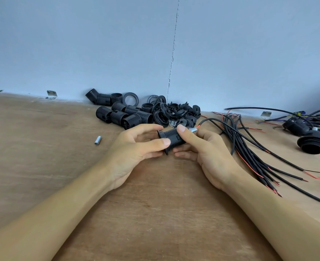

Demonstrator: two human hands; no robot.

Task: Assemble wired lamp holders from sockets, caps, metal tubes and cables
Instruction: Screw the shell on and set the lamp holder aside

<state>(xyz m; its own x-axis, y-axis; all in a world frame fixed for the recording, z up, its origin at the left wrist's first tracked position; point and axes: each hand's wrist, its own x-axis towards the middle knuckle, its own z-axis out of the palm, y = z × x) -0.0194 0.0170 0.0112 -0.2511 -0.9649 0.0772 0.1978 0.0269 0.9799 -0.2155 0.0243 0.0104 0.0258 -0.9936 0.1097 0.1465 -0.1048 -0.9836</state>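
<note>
One loose metal tube (97,140) is seen lying on the wooden table (42,166) at centre left, well apart from the hands. At the centre of the frame a black ribbed socket (171,137) is held on its side between both hands. The left hand (136,147) has thumb and fingers curled round its flanged end. The right hand (202,147) has its thumb pressed on the ribbed body and its fingers curled beneath. The socket is judged light, rigid and hard. Its ribs should give sure purchase, so it is best gripped round the barrel rather than by the thin flange. A short threaded tube (192,130) projects from its right end, and a black cable (212,120) showing a red core runs from there toward the upper right. The cable is judged limp, so the piece should not be carried by it. The socket's underside and the joint under the right thumb are hidden, and whether a cap is seated there cannot be told. Further right, a fanned bundle of cables (249,147) is partly covered by the right forearm, and some wired holders (309,142) are cut off by the right edge.
</note>
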